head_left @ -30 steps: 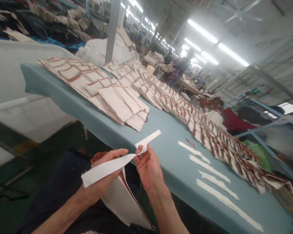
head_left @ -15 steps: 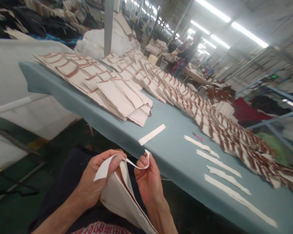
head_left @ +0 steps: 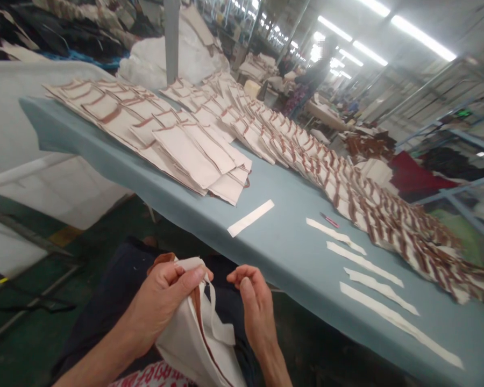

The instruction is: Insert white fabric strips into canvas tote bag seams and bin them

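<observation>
My left hand [head_left: 167, 295] pinches the top of a cream fabric piece [head_left: 181, 341] with brown edging, held over my lap. A narrow white strip [head_left: 218, 322] is caught under the left thumb, and its loose end hangs down over the fabric's right side. A bit of brown material [head_left: 161, 260] sticks up behind the left fingers. Just right of the fabric, my right hand [head_left: 256, 303] is open with loosely bent fingers, touching neither strip nor fabric. Closest to it on the table is a single flat white strip [head_left: 250, 217].
A blue-green covered table [head_left: 290, 263] slopes across the view. It bears stacked cream pieces with brown edging [head_left: 189, 156], a long overlapping row of similar pieces [head_left: 326, 172], several white strips [head_left: 399, 325] and small pink-handled snips [head_left: 329, 220]. A person [head_left: 306, 80] stands far back.
My right hand has let go of the white strip's end and moved slightly right and down. The strip's end has dropped beside the fabric. The left hand has turned, still gripping.
</observation>
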A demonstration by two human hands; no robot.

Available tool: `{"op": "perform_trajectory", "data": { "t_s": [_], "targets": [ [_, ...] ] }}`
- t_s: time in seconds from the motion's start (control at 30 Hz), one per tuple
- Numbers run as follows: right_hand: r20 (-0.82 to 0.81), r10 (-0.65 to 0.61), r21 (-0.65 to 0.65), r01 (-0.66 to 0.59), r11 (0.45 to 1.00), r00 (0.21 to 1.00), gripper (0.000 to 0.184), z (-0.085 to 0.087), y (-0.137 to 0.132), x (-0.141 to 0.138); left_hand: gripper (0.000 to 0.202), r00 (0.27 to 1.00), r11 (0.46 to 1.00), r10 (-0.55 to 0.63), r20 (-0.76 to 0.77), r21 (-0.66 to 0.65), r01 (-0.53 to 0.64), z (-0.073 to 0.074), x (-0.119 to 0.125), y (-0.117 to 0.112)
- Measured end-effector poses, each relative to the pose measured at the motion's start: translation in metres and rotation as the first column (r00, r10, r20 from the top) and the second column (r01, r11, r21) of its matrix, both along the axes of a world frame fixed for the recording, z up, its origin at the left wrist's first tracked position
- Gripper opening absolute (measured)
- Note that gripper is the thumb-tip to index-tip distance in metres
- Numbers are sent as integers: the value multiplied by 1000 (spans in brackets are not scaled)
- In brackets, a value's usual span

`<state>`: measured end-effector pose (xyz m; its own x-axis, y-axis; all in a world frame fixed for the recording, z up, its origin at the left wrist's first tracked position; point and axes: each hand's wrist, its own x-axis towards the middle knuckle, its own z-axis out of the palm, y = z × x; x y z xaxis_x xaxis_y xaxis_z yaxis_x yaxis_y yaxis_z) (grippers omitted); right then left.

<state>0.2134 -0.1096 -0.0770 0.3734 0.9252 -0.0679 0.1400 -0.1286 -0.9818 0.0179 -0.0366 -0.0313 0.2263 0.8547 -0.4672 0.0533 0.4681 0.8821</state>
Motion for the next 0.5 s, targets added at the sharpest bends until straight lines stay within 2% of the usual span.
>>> {"op": "perform_trajectory", "data": {
  "t_s": [0.1,0.17,0.23,0.37,0.5],
  "targets": [
    [138,101,25,-105,994,985,38,30,6,0,56,997,997,-65,-42,-31,64,0,2,-4],
    [115,199,16,-202,979,973,35,48,13,-11,55,994,994,-105,-32,-21,104,2,4,-6],
    [21,274,-14,-273,962,962,30,58,22,-26,55,990,990,-144,4,5,144,4,6,-9],
    [-238,253,-77,-278,957,938,24,58,37,-48,59,974,973,-226,31,47,225,9,6,-13],
    [-378,181,-155,-255,955,908,28,55,40,-54,55,961,961,-271,59,81,266,11,2,-16]
  ]
}}
